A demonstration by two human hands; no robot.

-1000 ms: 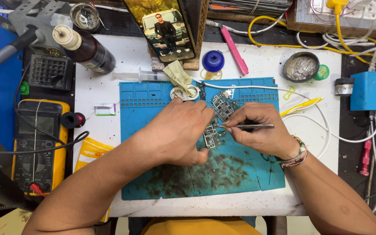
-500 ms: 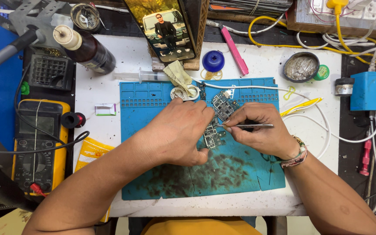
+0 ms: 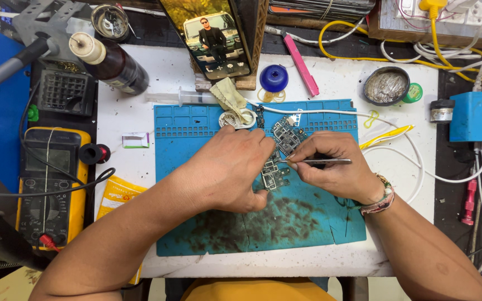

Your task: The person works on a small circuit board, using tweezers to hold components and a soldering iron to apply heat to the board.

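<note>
No change: left hand (image 3: pixel 227 170) pins circuit board (image 3: pixel 277 161), right hand (image 3: pixel 336 167) holds tweezers (image 3: pixel 319 161).

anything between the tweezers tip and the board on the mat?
Nothing visible. The right hand holds the tweezers, tip at the small circuit board on the blue mat. The left hand presses on the board's left side, beside the tip, not across it. The exact contact point is too small to tell.
</note>
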